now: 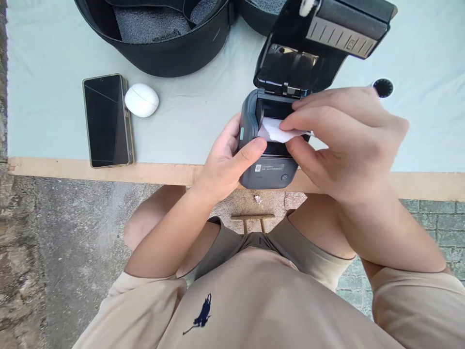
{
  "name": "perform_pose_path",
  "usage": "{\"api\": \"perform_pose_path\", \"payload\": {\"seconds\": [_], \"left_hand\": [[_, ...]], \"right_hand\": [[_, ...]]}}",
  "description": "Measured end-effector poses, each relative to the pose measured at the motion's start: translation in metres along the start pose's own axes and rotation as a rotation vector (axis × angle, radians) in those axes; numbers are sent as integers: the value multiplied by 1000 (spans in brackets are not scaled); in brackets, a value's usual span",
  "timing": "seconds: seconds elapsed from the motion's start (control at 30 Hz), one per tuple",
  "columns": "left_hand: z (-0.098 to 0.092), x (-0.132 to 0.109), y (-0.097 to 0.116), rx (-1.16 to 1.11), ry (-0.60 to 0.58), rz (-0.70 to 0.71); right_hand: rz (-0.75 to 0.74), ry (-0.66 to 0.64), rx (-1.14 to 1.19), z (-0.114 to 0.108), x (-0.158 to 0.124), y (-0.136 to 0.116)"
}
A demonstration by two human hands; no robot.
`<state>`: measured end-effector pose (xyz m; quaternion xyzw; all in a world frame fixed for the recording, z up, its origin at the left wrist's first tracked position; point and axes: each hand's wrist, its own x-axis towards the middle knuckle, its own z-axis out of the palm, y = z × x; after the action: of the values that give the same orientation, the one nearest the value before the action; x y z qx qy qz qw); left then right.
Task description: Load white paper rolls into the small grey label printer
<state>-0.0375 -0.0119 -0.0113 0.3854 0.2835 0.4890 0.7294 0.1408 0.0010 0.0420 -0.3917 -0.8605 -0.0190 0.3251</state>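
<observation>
A small dark grey portable printer (269,173) sits at the table's front edge with its black lid (319,53) swung up and back. My left hand (228,162) grips the printer's left side, its thumb over the rim by the paper. Inside the open bay lies white paper (272,130), seemingly a small roll with a torn loose end. My right hand (345,135) reaches in from the right and pinches this paper between thumb and fingers. The right hand hides the bay's right side.
A smartphone (107,121) lies at the left beside a white rounded case (141,100). Behind them stands an open black zippered case (174,53) with grey foam. A small white cylinder with a dark top (383,87) stands at the right. The table's wooden edge (163,173) runs across the front.
</observation>
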Motion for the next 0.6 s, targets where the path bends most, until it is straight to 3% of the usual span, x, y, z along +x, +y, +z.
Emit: {"api": "perform_pose_path", "payload": {"seconds": [0.2, 0.33, 0.5, 0.6], "left_hand": [[2, 3, 2, -132, 52, -38], [3, 0, 4, -57, 74, -33], [2, -2, 6, -10, 65, -29], [0, 0, 5, -3, 45, -10]], "right_hand": [[-127, 33, 89, 4, -4, -7], [-163, -15, 185, 5, -5, -6], [90, 65, 278, 0, -7, 2], [201, -1, 322, 1, -10, 6]]}}
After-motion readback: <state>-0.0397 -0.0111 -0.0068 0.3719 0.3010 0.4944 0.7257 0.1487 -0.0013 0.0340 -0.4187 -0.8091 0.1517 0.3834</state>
